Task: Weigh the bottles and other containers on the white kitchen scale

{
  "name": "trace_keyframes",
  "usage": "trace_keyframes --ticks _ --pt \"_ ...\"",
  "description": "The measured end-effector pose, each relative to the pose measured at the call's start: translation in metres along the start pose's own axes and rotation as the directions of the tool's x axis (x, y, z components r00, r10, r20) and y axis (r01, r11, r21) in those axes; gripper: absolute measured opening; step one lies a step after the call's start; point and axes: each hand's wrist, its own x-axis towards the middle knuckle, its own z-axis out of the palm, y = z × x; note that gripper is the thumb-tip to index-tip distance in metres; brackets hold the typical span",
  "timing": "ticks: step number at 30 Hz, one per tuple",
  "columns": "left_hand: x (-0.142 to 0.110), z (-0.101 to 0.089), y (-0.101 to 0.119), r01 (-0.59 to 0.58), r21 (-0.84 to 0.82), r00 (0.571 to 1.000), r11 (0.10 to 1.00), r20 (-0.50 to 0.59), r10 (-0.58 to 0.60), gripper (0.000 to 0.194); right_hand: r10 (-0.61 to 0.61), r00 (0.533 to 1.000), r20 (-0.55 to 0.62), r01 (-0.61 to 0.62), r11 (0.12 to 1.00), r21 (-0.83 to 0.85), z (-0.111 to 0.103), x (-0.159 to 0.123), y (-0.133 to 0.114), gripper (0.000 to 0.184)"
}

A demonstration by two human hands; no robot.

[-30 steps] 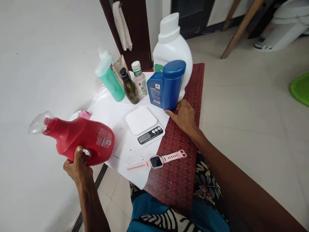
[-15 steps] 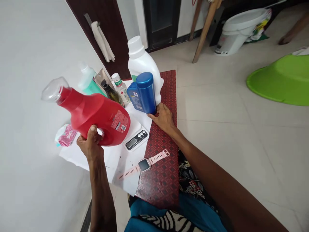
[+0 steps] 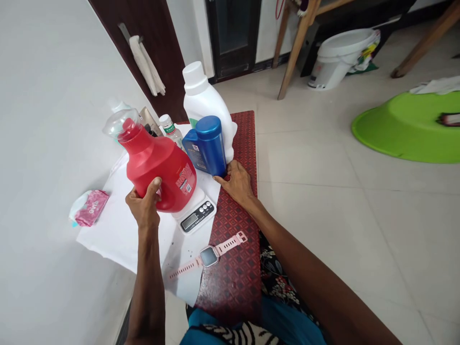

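Observation:
My left hand (image 3: 145, 203) is closed round the handle of a large red detergent bottle (image 3: 158, 167) with a clear cap. The bottle leans to the left, its base over the white digital kitchen scale (image 3: 196, 215); whether it rests there I cannot tell. My right hand (image 3: 237, 184) lies on the table edge, thumb apart from the fingers, by the foot of a blue bottle (image 3: 212, 148). Behind that stands a big white detergent bottle (image 3: 210, 100). A pink smartwatch (image 3: 209, 256) lies in front of the scale.
A small clear bottle (image 3: 170, 129) and other containers stand behind the red bottle. A pink packet (image 3: 91, 208) lies at the left on white paper (image 3: 143, 244). Beyond the red patterned table (image 3: 233, 282) are a white bucket (image 3: 336, 60) and a green plastic item (image 3: 395, 124).
The red detergent bottle has come right and turned more upright over the scale in my left hand. My right hand stays by the blue bottle. The view has shifted slightly.

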Motion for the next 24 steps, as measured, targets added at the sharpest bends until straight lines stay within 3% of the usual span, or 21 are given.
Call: trace_keyframes --ticks 7,10,13,17,19,21,24 --pt "0.000 -0.017 0.008 -0.100 0.180 0.981 0.979 0.180 0.067 0.052 0.019 1.000 0.018 -0.018 1.000 -0.015 0.000 0.000 -0.001 0.044" --pt "-0.002 -0.027 0.011 -0.168 0.271 0.973 0.948 0.202 0.115 0.049 0.016 1.000 0.009 -0.016 1.000 -0.003 0.000 0.000 -0.001 0.045" --pt "-0.008 -0.041 0.003 -0.190 0.258 0.980 0.947 0.111 0.166 0.053 0.004 1.000 0.005 -0.004 1.000 0.007 0.000 0.000 0.000 0.046" --pt "-0.019 -0.061 -0.013 -0.129 0.107 0.963 0.986 -0.223 0.150 0.054 0.005 1.000 0.021 -0.005 1.000 0.015 -0.001 0.000 0.001 0.046" --pt "-0.024 -0.065 -0.016 -0.123 0.090 0.940 0.988 -0.310 0.145 0.052 0.004 1.000 0.019 -0.004 1.000 0.019 0.000 0.000 0.001 0.048" --pt "-0.026 -0.064 -0.015 -0.141 0.110 0.944 0.984 -0.283 0.167 0.050 0.001 1.000 0.011 -0.001 1.000 0.021 0.000 0.000 0.001 0.049" --pt "-0.026 -0.049 -0.010 -0.204 0.142 0.967 0.969 -0.128 0.222 0.050 -0.001 1.000 0.015 0.001 1.000 0.031 -0.001 0.000 0.001 0.048"
